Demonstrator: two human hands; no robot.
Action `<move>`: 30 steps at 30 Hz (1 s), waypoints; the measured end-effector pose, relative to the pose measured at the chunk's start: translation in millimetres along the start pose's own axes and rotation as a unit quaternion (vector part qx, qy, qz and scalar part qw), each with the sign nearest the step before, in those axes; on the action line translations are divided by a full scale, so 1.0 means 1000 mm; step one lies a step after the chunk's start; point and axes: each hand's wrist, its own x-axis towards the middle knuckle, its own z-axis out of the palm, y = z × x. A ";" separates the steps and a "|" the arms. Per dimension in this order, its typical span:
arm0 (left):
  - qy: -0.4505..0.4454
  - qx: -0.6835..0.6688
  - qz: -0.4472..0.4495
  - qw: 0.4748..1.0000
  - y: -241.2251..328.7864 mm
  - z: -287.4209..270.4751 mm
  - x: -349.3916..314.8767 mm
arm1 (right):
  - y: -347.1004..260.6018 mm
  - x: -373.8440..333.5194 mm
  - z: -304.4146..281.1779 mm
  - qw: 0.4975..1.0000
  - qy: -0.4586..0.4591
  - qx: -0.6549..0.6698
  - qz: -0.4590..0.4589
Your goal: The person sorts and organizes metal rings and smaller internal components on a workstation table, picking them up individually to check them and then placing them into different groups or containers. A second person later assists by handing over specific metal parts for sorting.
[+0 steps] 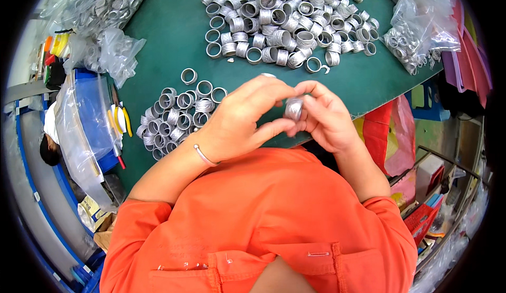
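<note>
Both my hands meet over the near edge of the green table point(168, 58), a silver metal ring point(293, 108) held between them. My right hand point(332, 119) has its fingers curled round the ring from the right. From the left, my left hand point(245, 111) reaches to it, thumb and forefinger closing at its side; the other fingertips of that hand are partly hidden. Beside my left wrist lies a smaller pile of silver rings point(176, 116). Farther off spreads a large heap of similar rings point(284, 21), with one ring point(313, 64) at its near edge.
A clear bag of rings point(113, 3) lies at the far left, another plastic bag of metal parts point(408, 24) at the far right. Yellow-handled pliers point(120, 116) rest by a blue bin point(87, 119) on the left. Red and pink bags point(387, 135) hang beside the table's right edge.
</note>
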 end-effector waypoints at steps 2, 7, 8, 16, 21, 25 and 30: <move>-0.023 0.003 -0.024 0.999 0.001 -0.005 -0.003 | -0.001 0.003 0.004 0.996 0.014 -0.086 0.016; 0.080 0.016 -0.184 0.979 -0.011 -0.050 -0.012 | 0.004 0.021 0.010 0.783 0.141 -0.554 -0.247; 0.097 0.036 -0.206 0.973 -0.015 -0.065 -0.015 | 0.001 0.027 0.009 0.736 0.121 -0.600 -0.288; -0.030 0.296 -0.153 0.942 -0.026 -0.107 -0.035 | 0.019 0.047 0.007 0.620 0.147 -0.692 -0.340; -0.035 0.298 -0.130 0.945 -0.029 -0.104 -0.036 | -0.002 0.038 0.016 0.919 0.152 -0.365 0.004; -0.010 0.288 -0.121 0.950 -0.024 -0.100 -0.030 | -0.008 0.032 0.012 0.971 0.106 -0.178 0.121; -0.013 0.225 -0.051 0.973 -0.018 -0.077 -0.017 | -0.003 0.031 0.005 0.985 0.044 -0.071 0.154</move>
